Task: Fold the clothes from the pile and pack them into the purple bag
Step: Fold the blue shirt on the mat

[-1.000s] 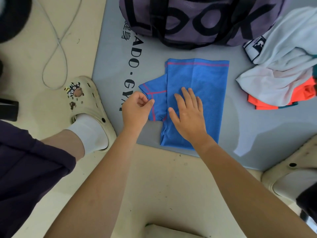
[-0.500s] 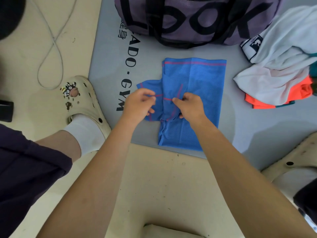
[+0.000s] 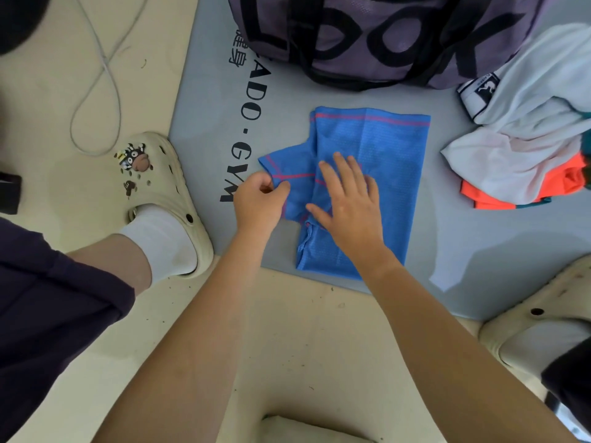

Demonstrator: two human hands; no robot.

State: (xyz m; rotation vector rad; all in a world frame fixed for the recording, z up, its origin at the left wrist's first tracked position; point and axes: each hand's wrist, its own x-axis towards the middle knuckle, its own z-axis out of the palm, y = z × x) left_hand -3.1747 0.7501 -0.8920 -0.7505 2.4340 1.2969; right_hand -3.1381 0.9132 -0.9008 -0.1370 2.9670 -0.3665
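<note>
A blue mesh shirt (image 3: 380,145) with pink stripes lies partly folded on the grey gym mat (image 3: 351,94), one sleeve sticking out to the left. My left hand (image 3: 257,204) pinches that sleeve's edge between thumb and fingers. My right hand (image 3: 350,199) presses flat on the folded body of the shirt, fingers straight. The purple mesh bag (image 3: 383,36) with black lettering stands at the far edge of the mat. A pile of clothes (image 3: 527,139), white on top of orange, lies at the right.
My left foot in a cream clog (image 3: 160,199) stands at the mat's left edge, and another cream clog (image 3: 537,324) is at the right. A grey cable (image 3: 96,100) loops on the beige floor at the upper left.
My right hand, which pinched the shirt near the sleeve half a second ago, has spread flat on it. The sleeve lies out to the left again with my left hand still on its edge.
</note>
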